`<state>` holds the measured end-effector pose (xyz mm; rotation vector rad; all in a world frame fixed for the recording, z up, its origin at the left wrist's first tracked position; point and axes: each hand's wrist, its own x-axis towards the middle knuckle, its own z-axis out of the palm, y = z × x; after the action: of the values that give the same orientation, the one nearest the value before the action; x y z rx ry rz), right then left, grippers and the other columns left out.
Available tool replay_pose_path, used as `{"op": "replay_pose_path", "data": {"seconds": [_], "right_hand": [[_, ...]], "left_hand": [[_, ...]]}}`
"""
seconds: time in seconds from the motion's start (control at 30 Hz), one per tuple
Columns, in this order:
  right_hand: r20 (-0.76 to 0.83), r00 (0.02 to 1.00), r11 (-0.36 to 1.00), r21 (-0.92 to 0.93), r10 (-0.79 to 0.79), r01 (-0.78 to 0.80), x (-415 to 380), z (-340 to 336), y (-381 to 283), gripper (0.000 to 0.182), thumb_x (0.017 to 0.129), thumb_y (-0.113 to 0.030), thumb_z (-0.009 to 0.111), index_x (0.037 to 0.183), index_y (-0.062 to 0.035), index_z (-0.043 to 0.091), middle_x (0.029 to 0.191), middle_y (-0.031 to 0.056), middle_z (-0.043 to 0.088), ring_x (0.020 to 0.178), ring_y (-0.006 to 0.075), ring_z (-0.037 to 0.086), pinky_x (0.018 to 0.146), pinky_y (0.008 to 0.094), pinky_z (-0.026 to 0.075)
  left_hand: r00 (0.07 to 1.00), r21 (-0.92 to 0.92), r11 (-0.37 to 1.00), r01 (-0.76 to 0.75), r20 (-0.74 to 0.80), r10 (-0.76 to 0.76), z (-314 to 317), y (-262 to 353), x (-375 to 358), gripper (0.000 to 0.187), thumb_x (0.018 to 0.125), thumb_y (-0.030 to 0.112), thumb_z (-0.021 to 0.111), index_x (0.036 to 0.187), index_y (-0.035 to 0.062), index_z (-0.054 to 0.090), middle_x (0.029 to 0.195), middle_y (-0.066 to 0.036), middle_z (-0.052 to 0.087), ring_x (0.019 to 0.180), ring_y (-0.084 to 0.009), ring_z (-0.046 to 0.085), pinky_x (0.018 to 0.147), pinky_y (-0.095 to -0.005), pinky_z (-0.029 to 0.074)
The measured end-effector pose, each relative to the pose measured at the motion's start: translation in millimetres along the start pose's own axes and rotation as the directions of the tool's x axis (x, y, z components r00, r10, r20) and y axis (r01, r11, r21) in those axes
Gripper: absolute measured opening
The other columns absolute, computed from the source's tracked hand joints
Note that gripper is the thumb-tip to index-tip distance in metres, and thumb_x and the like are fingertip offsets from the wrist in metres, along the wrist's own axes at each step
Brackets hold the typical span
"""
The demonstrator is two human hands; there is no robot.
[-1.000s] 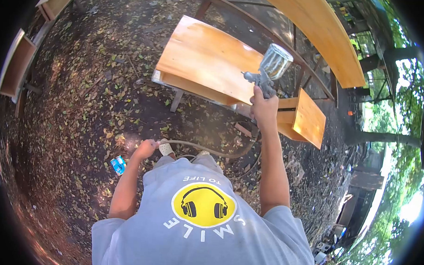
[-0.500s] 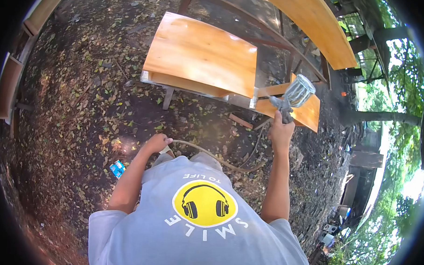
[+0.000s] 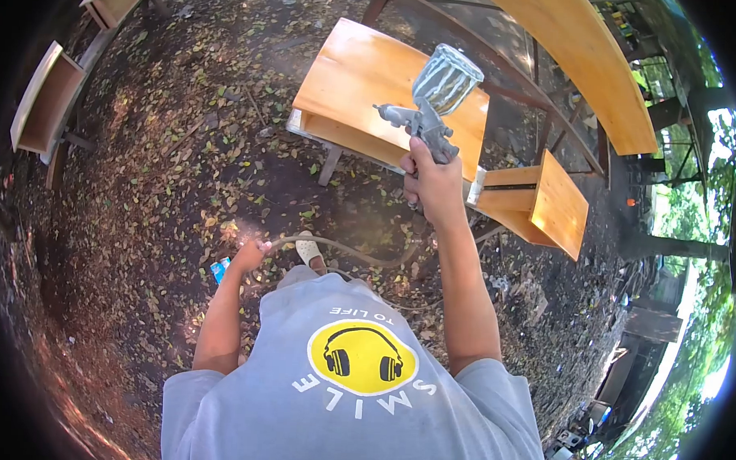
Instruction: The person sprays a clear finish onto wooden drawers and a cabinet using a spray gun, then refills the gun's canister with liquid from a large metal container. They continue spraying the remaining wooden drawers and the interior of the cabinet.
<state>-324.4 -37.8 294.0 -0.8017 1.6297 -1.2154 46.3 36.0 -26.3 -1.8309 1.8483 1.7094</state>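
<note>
In the head view, we hold the gun (image 3: pixel 416 118) at about one o'clock from the middle, in front of the glossy orange-brown box (image 3: pixel 373 84). We cannot tell how far apart the two are. Its nozzle points to between nine and ten o'clock, and the body's long axis runs from there toward between three and four. The cup (image 3: pixel 449 79) leans up from the body toward one o'clock, tilted rather than upright in the view.

The gun looks dull grey and metallic, and whitish streaks and drips coat the silvery cup. Our right hand (image 3: pixel 434 184) is clamped around the grip, mostly hiding it. Our left hand (image 3: pixel 251 256), well apart from the right and toward between eight and nine o'clock, is closed on the hose (image 3: pixel 355 252), which bows across in front of us toward three o'clock.

The small box (image 3: pixel 559 206) sits toward between two and three o'clock, and the long board (image 3: pixel 588 75) curves past toward one to two. A blue packet (image 3: pixel 220 269) lies on the leafy ground (image 3: pixel 183 175) just beside our left hand, and a pale shoe (image 3: pixel 307 249) shows below the hose.
</note>
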Motion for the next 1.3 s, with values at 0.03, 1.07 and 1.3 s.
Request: {"op": "replay_pose_path", "data": {"seconds": [0.03,1.07,1.3], "right_hand": [[0.014,0.999,0.997,0.054,0.048,-0.049,-5,-1,-8,0.018,0.096,-0.020,0.057,0.087,-0.0057,0.052,0.062,0.0005,0.047,0.041,0.0070,0.040,0.035,0.0244,0.031],[-0.338,0.900,0.958,-0.183,-0.273,0.222,-106,-112,97,0.022,0.093,-0.021,0.062,0.088,0.0000,0.056,0.063,0.0025,0.053,0.038,0.0083,0.044,0.033,0.0255,0.034],[-0.187,0.959,0.970,-0.159,-0.213,0.184,-79,-44,76,0.024,0.091,-0.024,0.065,0.084,-0.0025,0.057,0.062,0.0015,0.054,0.038,0.0076,0.043,0.033,0.0258,0.033]], "left_hand": [[1.000,0.009,1.000,0.011,-0.009,-0.010,4,-6,-2,0.048,0.097,0.043,0.050,0.083,-0.0009,0.064,0.069,-0.016,0.063,0.067,-0.0264,0.058,0.068,-0.0410,0.046],[0.996,0.262,0.961,-0.088,-0.008,0.093,83,26,-92,0.046,0.097,0.040,0.046,0.103,-0.0019,0.065,0.101,-0.027,0.065,0.098,-0.0447,0.061,0.085,-0.0482,0.046],[0.998,0.113,0.993,0.036,-0.064,-0.028,74,-15,-113,0.048,0.098,0.041,0.044,0.101,-0.0021,0.065,0.098,-0.027,0.065,0.097,-0.0436,0.061,0.084,-0.0477,0.047]]}}
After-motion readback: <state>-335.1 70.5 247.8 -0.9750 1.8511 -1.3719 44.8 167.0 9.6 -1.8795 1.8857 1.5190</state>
